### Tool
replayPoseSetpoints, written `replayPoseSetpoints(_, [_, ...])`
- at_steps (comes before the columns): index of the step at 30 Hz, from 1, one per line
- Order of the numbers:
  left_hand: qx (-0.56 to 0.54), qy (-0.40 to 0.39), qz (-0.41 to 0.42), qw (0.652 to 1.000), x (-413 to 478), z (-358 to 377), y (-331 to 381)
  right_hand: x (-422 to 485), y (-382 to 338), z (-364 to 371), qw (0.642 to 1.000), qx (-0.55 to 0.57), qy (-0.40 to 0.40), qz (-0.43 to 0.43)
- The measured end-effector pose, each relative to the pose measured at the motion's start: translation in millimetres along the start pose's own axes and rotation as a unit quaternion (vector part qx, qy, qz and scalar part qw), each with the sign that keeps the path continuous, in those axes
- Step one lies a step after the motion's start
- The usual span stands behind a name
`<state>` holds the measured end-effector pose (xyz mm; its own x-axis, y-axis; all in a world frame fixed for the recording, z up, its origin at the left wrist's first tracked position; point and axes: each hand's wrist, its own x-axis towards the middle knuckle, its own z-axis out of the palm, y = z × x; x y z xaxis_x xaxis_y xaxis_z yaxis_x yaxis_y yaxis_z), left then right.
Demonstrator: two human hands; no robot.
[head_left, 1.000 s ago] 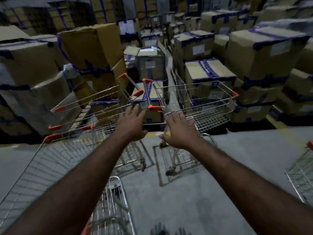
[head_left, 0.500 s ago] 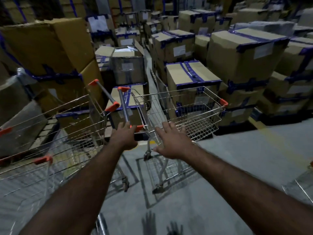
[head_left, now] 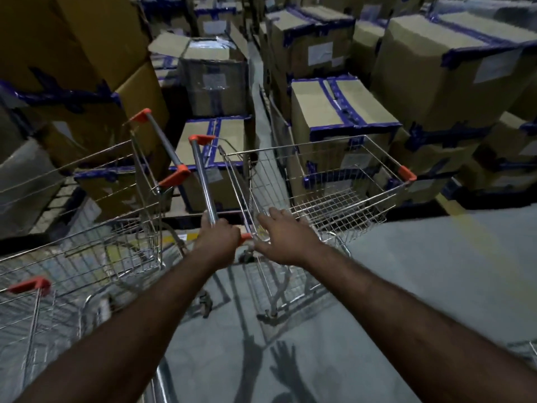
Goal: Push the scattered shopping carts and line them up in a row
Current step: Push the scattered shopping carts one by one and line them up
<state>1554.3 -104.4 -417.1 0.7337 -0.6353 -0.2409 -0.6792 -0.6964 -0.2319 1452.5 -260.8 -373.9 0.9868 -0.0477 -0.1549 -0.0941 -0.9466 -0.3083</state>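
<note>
Steel handle [head_left: 203,175] in curled left grip [head_left: 216,242], right grip [head_left: 286,238] spread at basket [head_left: 343,199]; taped boxes [head_left: 340,109] ahead, cart [head_left: 96,248] alongside.

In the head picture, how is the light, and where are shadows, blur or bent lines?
Head view: dim, bluish light; finger shadows show on the grey floor beneath the left hand, gripping a cart handle, and the right hand; the nearest cart at lower left is blurred; box stacks lean outward at the edges, wide-angle distortion.
</note>
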Motion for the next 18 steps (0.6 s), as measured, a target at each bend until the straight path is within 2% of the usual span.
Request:
replayPoseSetpoints(3, [-0.036, -0.043, 0.090, 0.994, -17.9, -17.0, 34.3, 16.9, 3.8, -6.8, 0.998, 0.055, 0.033, 0.001])
replayPoseSetpoints(5, [-0.022, -0.033, 0.160, 0.986, -28.4, -19.4, 65.7, 25.6, 5.6, -12.4, 0.997, 0.073, 0.034, -0.003])
replayPoseSetpoints(7, [-0.021, -0.023, 0.197, 0.980, -32.5, -18.1, 97.7, 29.6, 8.5, -17.4, 0.995, 0.092, 0.030, -0.004])
replayPoseSetpoints(11, [-0.181, -0.037, 0.214, 0.959, -30.4, -17.0, 133.6, 25.9, 19.3, -22.0, 0.991, 0.128, 0.021, 0.013])
replayPoseSetpoints(13, [-0.242, -0.024, 0.212, 0.946, -25.2, -19.8, 122.4, 20.2, 28.1, -17.9, 0.990, 0.139, 0.013, 0.028])
replayPoseSetpoints(15, [-0.265, 0.037, 0.216, 0.939, -12.4, -18.8, 94.4, 13.0, 37.6, -13.9, 0.988, 0.142, 0.015, 0.051])
replayPoseSetpoints(17, [-0.184, 0.076, 0.210, 0.957, 5.0, -11.5, 58.7, 4.9, 45.3, -12.4, 0.987, 0.144, 0.016, 0.073])
replayPoseSetpoints(18, [-0.122, 0.067, 0.175, 0.975, 11.8, -8.8, 38.7, 1.3, 45.2, -12.1, 0.986, 0.146, 0.016, 0.073])
